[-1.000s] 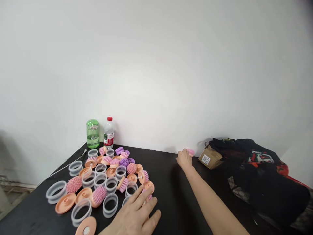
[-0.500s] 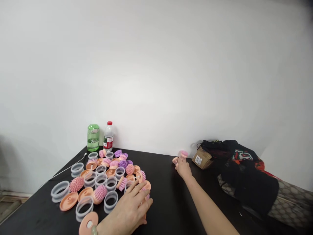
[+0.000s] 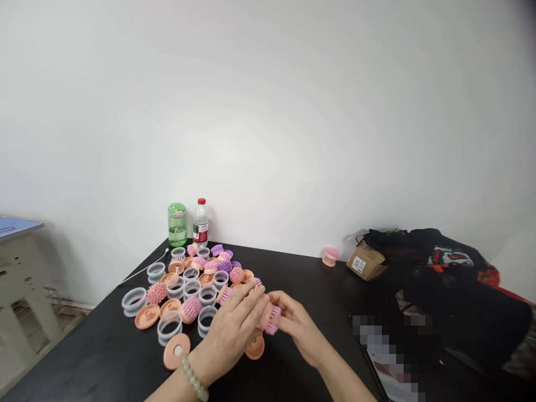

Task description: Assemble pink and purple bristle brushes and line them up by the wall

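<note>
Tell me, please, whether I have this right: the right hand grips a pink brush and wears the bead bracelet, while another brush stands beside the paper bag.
Not quite: the bead bracelet is on the wrist of the left hand, as the head view shows. The right hand does grip a pink brush, and another brush stands beside the paper bag.

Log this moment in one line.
Right hand: gripping pink brush | left hand: over loose parts | brown bag: beside black clothing

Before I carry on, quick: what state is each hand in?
Left hand: palm down, fingers extended; its underside is hidden, grip can't be told.
Right hand: closed on a pink-bristled piece.
</note>
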The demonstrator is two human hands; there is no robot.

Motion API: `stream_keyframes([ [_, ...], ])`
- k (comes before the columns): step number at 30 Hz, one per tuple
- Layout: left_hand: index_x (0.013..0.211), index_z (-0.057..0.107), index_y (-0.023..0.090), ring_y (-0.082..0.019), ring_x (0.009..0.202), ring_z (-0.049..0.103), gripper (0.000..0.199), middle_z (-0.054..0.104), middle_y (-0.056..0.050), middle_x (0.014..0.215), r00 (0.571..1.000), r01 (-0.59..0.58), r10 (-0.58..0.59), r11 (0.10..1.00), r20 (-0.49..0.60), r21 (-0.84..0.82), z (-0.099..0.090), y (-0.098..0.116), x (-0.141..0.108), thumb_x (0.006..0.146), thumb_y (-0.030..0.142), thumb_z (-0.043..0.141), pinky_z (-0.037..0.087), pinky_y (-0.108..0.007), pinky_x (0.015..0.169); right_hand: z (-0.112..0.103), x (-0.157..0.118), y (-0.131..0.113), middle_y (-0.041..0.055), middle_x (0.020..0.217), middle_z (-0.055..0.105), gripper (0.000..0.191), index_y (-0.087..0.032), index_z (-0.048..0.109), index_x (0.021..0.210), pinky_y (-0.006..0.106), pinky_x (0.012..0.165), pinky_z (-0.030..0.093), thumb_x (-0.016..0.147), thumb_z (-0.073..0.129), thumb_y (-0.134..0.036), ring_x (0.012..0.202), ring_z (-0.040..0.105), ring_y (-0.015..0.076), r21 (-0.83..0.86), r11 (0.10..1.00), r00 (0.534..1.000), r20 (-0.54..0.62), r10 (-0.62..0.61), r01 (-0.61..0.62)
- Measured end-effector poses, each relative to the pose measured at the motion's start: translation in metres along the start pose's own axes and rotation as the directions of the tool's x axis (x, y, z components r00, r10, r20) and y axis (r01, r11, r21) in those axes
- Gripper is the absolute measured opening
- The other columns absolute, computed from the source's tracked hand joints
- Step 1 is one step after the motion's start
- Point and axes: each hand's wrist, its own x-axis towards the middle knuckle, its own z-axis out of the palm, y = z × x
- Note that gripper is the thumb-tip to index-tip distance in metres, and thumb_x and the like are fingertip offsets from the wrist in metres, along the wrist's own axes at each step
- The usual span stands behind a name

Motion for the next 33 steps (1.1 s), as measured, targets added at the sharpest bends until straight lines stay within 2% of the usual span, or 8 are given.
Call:
stream_keyframes([
  [3, 0.127, 0.055, 0.012, -0.026, 0.117, 0.063, 0.032, 0.07, -0.012, 0.119, 1.0, -0.011, 0.011, 1.0, -0.014, -0.004, 0.003, 0.002, 0.001, 0.096, 0.007, 0.046, 0.051, -0.045, 0.103, 0.019, -0.011, 0.001, 0.0041, 0.102, 0.067, 0.028, -0.023, 0.064, 0.105, 0.033, 0.084, 0.051, 0.08, 0.07, -0.035, 0.096, 0.063, 0.0221, 0.28, 0.96, 0.998, 0.058, -0.014, -0.003],
  [7, 0.12, 0.058, 0.014, -0.021, 0.095, 0.068, 0.027, 0.073, -0.009, 0.102, 1.0, 0.004, -0.004, 1.0, -0.025, 0.025, 0.003, 0.004, 0.003, 0.098, 0.008, 0.043, 0.055, -0.042, 0.091, 0.023, -0.014, 0.016, 0.0054, 0.106, 0.065, 0.042, -0.024, 0.063, 0.11, 0.035, 0.088, 0.05, 0.078, 0.075, -0.048, 0.101, 0.063, 0.0239, 0.323, 0.946, 1.0, 0.0, -0.011, 0.01],
  [14, 0.11, 0.056, 0.011, -0.019, 0.078, 0.064, 0.024, 0.068, -0.006, 0.083, 0.995, 0.002, -0.004, 1.0, -0.095, -0.013, -0.001, 0.013, 0.007, 0.092, 0.003, 0.042, 0.054, -0.042, 0.085, 0.022, -0.02, 0.026, 0.0059, 0.1, 0.069, 0.03, -0.023, 0.064, 0.109, 0.038, 0.084, 0.055, 0.081, 0.072, -0.031, 0.093, 0.067, 0.0256, -0.152, 0.984, 0.982, -0.153, -0.112, 0.089],
  [20, 0.105, 0.049, 0.017, -0.019, 0.076, 0.061, 0.023, 0.064, -0.004, 0.087, 0.982, 0.147, -0.174, 0.949, -0.073, -0.277, 0.01, 0.007, -0.006, 0.085, 0.015, 0.06, 0.052, -0.042, 0.083, 0.014, -0.029, 0.019, 0.0079, 0.129, 0.061, 0.04, -0.03, 0.061, 0.123, 0.043, 0.104, 0.047, 0.086, 0.062, -0.015, 0.122, 0.057, 0.0278, -0.464, 0.788, 0.887, -0.011, -0.463, 0.405],
  [24, 0.11, 0.048, 0.017, -0.023, 0.085, 0.063, 0.026, 0.067, -0.007, 0.094, 0.987, 0.151, -0.162, 0.948, -0.016, -0.28, 0.008, 0.003, -0.007, 0.088, 0.02, 0.062, 0.049, -0.045, 0.086, 0.01, -0.024, 0.019, 0.0108, 0.138, 0.055, 0.067, -0.028, 0.049, 0.137, 0.044, 0.1, 0.051, 0.077, 0.076, -0.026, 0.124, 0.056, 0.0302, -0.388, 0.887, 0.936, -0.135, -0.325, 0.252],
  [28, 0.108, 0.051, 0.017, -0.024, 0.087, 0.065, 0.013, 0.068, -0.007, 0.092, 0.995, 0.086, -0.096, 0.964, -0.03, -0.25, -0.002, 0.005, 0.0, 0.095, 0.015, 0.047, 0.045, -0.046, 0.089, 0.009, -0.021, 0.015, 0.0054, 0.102, 0.071, 0.03, -0.023, 0.063, 0.115, 0.037, 0.085, 0.056, 0.087, 0.064, -0.035, 0.092, 0.069, 0.0235, -0.285, 0.949, 0.989, -0.02, -0.145, 0.133],
  [30, 0.107, 0.051, 0.016, -0.023, 0.087, 0.065, 0.011, 0.069, -0.007, 0.092, 0.995, 0.072, -0.086, 0.969, -0.048, -0.238, -0.005, 0.005, 0.003, 0.097, 0.017, 0.047, 0.044, -0.045, 0.09, 0.009, -0.022, 0.012, 0.0052, 0.105, 0.071, 0.026, -0.024, 0.064, 0.112, 0.038, 0.09, 0.054, 0.087, 0.064, -0.033, 0.098, 0.068, 0.0239, -0.315, 0.942, 0.991, -0.027, -0.131, 0.116],
  [33, 0.108, 0.051, 0.015, -0.024, 0.087, 0.066, 0.015, 0.07, -0.008, 0.093, 0.993, 0.084, -0.101, 0.973, -0.067, -0.213, -0.008, 0.004, 0.004, 0.097, 0.025, 0.052, 0.045, -0.044, 0.09, 0.01, -0.024, 0.012, 0.008, 0.133, 0.06, 0.059, -0.028, 0.054, 0.13, 0.042, 0.105, 0.046, 0.076, 0.076, -0.029, 0.125, 0.056, 0.0278, -0.262, 0.958, 0.987, -0.077, -0.143, 0.118],
])
